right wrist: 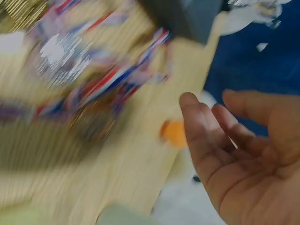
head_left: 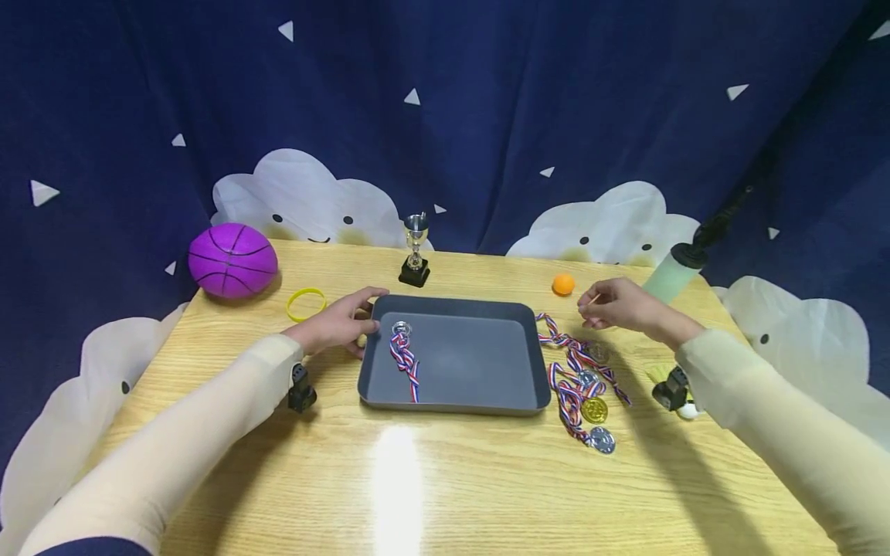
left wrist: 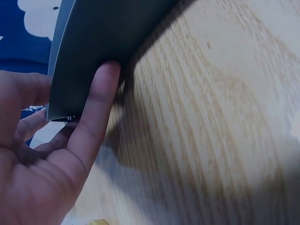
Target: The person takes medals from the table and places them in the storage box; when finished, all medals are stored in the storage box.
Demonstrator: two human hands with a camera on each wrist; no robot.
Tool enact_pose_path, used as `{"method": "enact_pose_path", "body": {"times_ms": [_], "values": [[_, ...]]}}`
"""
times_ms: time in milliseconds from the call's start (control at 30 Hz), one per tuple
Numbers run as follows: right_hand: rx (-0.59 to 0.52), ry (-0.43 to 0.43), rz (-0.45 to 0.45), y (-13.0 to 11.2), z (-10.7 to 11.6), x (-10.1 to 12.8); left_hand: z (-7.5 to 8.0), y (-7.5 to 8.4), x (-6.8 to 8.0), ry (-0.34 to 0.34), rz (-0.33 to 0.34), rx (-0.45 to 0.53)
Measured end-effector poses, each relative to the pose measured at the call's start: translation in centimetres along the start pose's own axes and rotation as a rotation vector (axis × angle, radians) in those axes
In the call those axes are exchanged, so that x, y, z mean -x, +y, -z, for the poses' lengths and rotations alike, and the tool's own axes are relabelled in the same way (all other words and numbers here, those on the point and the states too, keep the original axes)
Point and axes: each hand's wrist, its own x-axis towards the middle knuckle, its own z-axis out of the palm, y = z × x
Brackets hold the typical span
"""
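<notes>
Centrally, the tray (head_left: 480, 359) lies between the hands with one medal (head_left: 402, 354) in it near the left hand (head_left: 336, 321), whose thumb and fingers pinch the tray's edge, probably to steady it. Loosely bent and apparently empty, the right hand (head_left: 622, 305) hovers beside the other medals (head_left: 588, 379), tangled on its near side, seemingly kept within reach. Just beyond its fingertips sits the orange ball (head_left: 563, 284), past the tray stands the trophy (head_left: 415, 270), and left of the left hand lie the yellow band (head_left: 306, 291) and purple ball (head_left: 232, 261).
</notes>
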Motion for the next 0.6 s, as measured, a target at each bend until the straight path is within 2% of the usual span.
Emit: {"method": "enact_pose_path", "body": {"times_ms": [133,233,400,600], "values": [[0.241,-0.019,0.013,2.5,0.0,0.4,0.0,0.0,0.0,-0.001,0.007,-0.005],[0.351,-0.052,0.009,3.7,-0.4,0.5,0.0,0.0,0.1,0.002,0.012,-0.013],[0.406,-0.093,-0.006,5.2,-1.1,0.5,0.0,0.1,0.0,0.009,0.025,-0.029],[0.416,-0.065,0.025,6.0,-1.4,0.5,-0.1,0.1,0.0,0.009,0.027,-0.026]]}}
